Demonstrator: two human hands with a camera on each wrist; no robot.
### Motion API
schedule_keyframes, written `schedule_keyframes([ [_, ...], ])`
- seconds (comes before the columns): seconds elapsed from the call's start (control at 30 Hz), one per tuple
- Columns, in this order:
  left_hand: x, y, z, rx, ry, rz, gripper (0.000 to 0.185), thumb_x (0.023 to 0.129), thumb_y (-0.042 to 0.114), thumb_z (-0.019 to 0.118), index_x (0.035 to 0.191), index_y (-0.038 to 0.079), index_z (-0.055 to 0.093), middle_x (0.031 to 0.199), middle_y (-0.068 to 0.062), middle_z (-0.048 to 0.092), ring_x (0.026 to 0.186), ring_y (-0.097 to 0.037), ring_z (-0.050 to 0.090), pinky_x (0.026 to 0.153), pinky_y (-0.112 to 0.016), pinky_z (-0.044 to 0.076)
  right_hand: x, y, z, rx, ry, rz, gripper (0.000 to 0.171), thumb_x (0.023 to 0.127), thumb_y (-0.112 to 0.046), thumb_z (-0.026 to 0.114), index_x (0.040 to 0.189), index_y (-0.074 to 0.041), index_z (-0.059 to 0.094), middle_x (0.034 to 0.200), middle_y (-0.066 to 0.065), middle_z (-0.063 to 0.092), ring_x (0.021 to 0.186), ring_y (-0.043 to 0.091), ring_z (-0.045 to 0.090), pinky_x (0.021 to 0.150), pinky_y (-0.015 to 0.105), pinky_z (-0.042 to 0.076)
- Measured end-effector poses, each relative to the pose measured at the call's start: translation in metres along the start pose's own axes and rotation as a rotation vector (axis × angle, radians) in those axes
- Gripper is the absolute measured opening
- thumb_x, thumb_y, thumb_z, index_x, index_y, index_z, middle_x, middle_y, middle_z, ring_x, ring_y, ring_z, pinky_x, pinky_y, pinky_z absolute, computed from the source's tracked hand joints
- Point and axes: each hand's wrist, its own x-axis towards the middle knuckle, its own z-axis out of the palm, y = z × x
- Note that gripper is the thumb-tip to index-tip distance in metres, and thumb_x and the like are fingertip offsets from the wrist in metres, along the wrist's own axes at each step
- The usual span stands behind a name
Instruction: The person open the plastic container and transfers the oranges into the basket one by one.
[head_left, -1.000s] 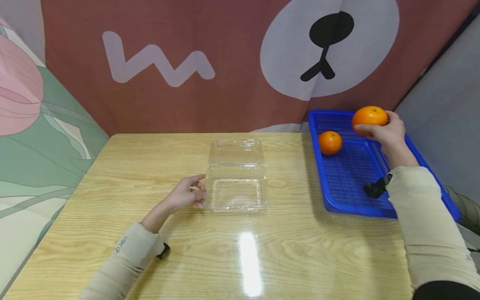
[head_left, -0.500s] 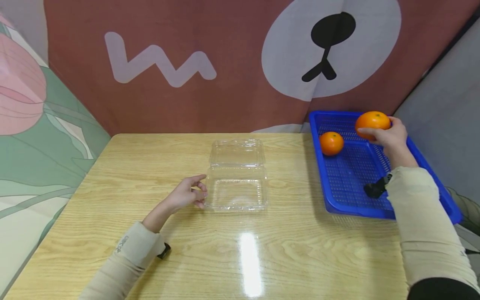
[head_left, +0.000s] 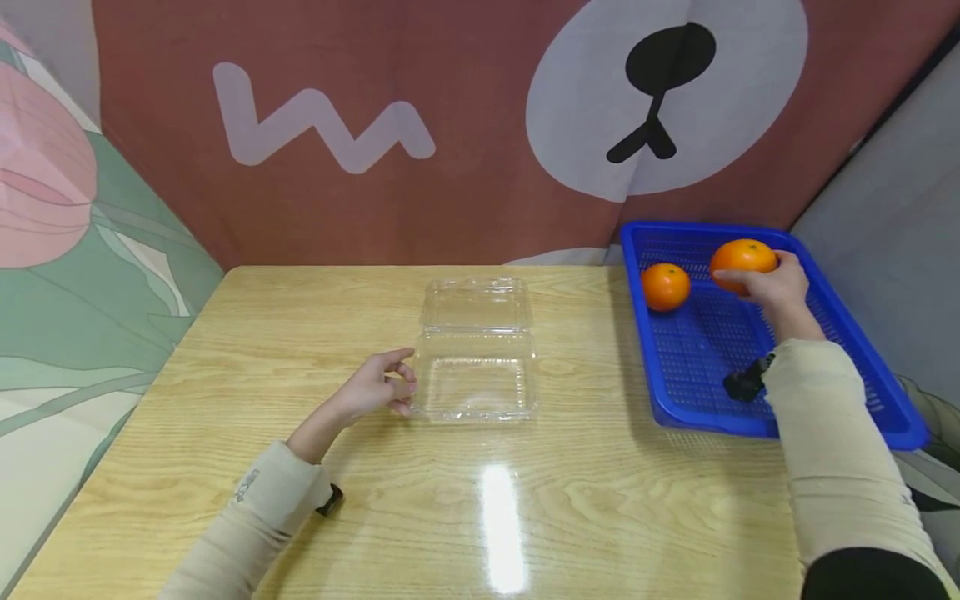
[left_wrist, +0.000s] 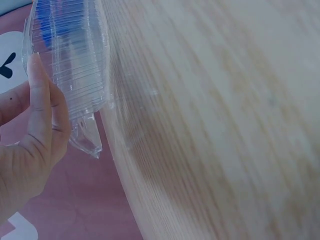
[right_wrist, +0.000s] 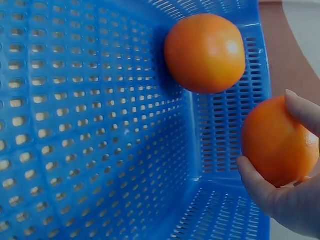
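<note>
My right hand [head_left: 772, 283] grips a large orange [head_left: 742, 260] low inside the blue perforated basket [head_left: 862, 350] at the table's right; the right wrist view shows fingers [right_wrist: 265, 187] curled under that orange [right_wrist: 277, 142]. A smaller orange [head_left: 664, 286] lies in the basket's far left part, also seen as the second orange [right_wrist: 205, 52] in the right wrist view. My left hand [head_left: 378, 387] rests on the table with its fingertips against the left edge of an open clear plastic clamshell box [head_left: 476, 375]. The left wrist view shows a finger [left_wrist: 40, 100] along the box wall [left_wrist: 75, 65].
The wooden table [head_left: 300, 467] spreads wide in front and to the left of the box. A brown bear-print cloth [head_left: 450, 125] hangs behind the table, and a grey wall [head_left: 892, 208] stands right of the basket.
My right hand has lowered the large orange from above the basket's far rim down into the basket. The left hand and the box have stayed put.
</note>
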Motion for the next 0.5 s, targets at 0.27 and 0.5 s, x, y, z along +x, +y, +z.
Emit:
schedule_keyframes([
  [0.27, 0.001, 0.0, 0.0, 0.002, 0.001, 0.002, 0.066, 0.088, -0.007, 0.051, 0.141, -0.009, 0.013, 0.1, -0.021, 0.044, 0.068, -0.02, 0.057, 0.061, -0.031, 0.058, -0.017, -0.007, 0.006, -0.027, -0.037, -0.021, 0.108, 0.066, -0.042, 0.078, 0.144, -0.006, 0.012, 0.132, 0.019, 0.03, 0.109, 0.028, 0.042, 0.076, 0.037, 0.056],
  [0.5, 0.0, 0.0, 0.0, 0.005, 0.004, 0.002, 0.066, 0.087, -0.007, 0.051, 0.141, -0.009, 0.013, 0.1, -0.021, 0.045, 0.068, -0.02, 0.057, 0.061, -0.031, 0.058, -0.013, -0.001, 0.009, -0.038, -0.054, -0.005, 0.113, 0.064, -0.039, 0.081, 0.143, -0.001, 0.011, 0.132, 0.022, 0.028, 0.108, 0.031, 0.042, 0.067, 0.038, 0.057],
])
